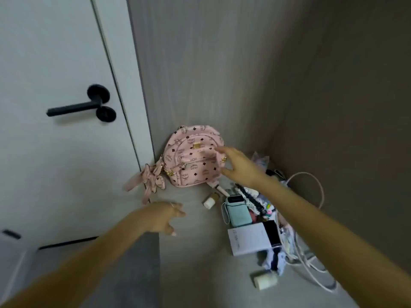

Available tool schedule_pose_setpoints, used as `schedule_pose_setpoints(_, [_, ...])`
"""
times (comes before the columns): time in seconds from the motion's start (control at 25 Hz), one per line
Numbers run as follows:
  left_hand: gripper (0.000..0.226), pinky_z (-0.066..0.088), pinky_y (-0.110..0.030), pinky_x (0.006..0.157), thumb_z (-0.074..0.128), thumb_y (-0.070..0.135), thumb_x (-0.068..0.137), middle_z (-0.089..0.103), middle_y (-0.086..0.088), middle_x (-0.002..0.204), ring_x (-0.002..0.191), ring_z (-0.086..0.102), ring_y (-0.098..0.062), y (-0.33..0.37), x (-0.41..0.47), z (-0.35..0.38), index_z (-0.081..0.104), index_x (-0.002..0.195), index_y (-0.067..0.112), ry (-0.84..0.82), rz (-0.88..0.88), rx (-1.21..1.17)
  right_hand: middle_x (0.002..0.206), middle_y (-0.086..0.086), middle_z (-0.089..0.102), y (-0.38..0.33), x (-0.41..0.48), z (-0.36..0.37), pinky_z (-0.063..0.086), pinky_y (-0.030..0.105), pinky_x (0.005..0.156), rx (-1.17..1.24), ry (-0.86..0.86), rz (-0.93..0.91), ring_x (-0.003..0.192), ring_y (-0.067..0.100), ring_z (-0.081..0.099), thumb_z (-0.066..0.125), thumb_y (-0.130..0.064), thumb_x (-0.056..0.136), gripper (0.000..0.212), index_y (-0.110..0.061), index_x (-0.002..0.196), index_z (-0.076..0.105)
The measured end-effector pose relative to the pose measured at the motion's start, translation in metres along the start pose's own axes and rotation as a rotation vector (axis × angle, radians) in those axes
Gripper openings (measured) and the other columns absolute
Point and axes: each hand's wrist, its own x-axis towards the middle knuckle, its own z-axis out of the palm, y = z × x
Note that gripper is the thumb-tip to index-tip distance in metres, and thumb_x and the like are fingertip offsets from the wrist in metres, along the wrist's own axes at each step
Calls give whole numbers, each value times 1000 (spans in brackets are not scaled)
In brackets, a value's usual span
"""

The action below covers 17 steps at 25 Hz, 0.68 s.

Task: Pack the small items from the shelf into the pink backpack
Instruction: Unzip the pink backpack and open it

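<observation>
A white door [55,163] with a black lever handle [75,108] fills the space far to the left of both hands. The grey wood-grain shelf [195,241] lies under them, closed in by walls of the same grain behind and to the right. The pink backpack [191,161] stands upright in the shelf's back left corner, front pocket toward the camera, directly left of the right hand [241,166] and beyond the left hand [163,216]. The right hand is stretched out with its fingers spread, the forefinger across the backpack's upper right edge and the thumb low by its right side. Blur hides whether they touch the bag, and they hold nothing. The left hand hovers over the shelf, nearer the camera than the backpack, fingers loosely spread and empty. The backpack's pink straps [153,176] trail onto the shelf just beyond the left hand. A white cable [320,192] loops to the right of the right forearm. Beneath that forearm lies a heap of small items: a white box [246,241], a flat black thing [272,233] at its right edge, a mint-green power bank [238,213] just beyond the box, and patterned cloth [251,197]. A small pale bottle [210,202] lies between the two hands, near the backpack's base. A pale roll [265,282] lies nearest the camera.
</observation>
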Motion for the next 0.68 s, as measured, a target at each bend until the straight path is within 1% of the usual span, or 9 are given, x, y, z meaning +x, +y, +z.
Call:
schedule_pose_setpoints(0.12, [82,11,-36,116,66,40,82,2,3,159,145,6,-22,-9,28,28,20,148,28,-76,-21,153,151,6,30,1,46,31,34,45,108,-61,175,-23,138,29,27,58,-13,87,66,-19,145,28])
schedule_pose_setpoints(0.2, [92,11,-43,116,70,38,78,-3,4,158,145,2,-28,-10,42,36,12,149,31,-105,-11,218,155,3,20,3,72,50,27,48,112,-135,211,-37,142,29,16,58,-14,87,71,-20,148,22])
schedule_pose_setpoints(0.24, [96,13,-45,116,72,36,77,-4,4,158,145,3,-30,-11,46,35,10,149,31,-98,-8,222,156,2,18,7,80,55,25,50,113,-170,239,-38,142,29,15,58,-14,87,72,-21,148,21])
schedule_pose_setpoints(0.32, [99,13,-46,115,76,32,74,-2,4,158,145,4,-31,-16,50,38,11,149,31,-72,1,207,153,3,23,17,92,65,28,51,110,-201,336,-25,139,31,23,58,-13,87,68,-24,146,27])
schedule_pose_setpoints(0.44, [98,12,-42,114,76,31,74,-1,5,158,145,3,-31,-21,53,44,12,148,31,-43,11,179,143,3,38,18,100,79,33,52,100,-235,524,20,129,33,34,61,-14,86,53,-24,134,41])
schedule_pose_setpoints(0.56, [97,10,-36,114,76,32,74,1,7,158,145,6,-27,-26,55,47,13,148,33,-24,33,166,132,2,46,18,98,100,32,50,94,-241,678,30,123,32,36,61,-15,86,37,-20,121,49])
schedule_pose_setpoints(0.64, [95,12,-31,113,77,31,74,4,8,158,144,11,-21,-29,54,49,16,148,33,-10,39,159,126,2,50,15,93,105,31,49,92,-208,726,17,120,31,37,60,-16,86,29,-18,114,52])
schedule_pose_setpoints(0.68, [94,12,-29,112,77,30,75,4,8,158,144,12,-19,-28,54,51,17,148,32,-2,37,153,121,1,53,11,87,106,31,48,92,-153,751,3,118,29,38,60,-15,86,25,-17,110,54])
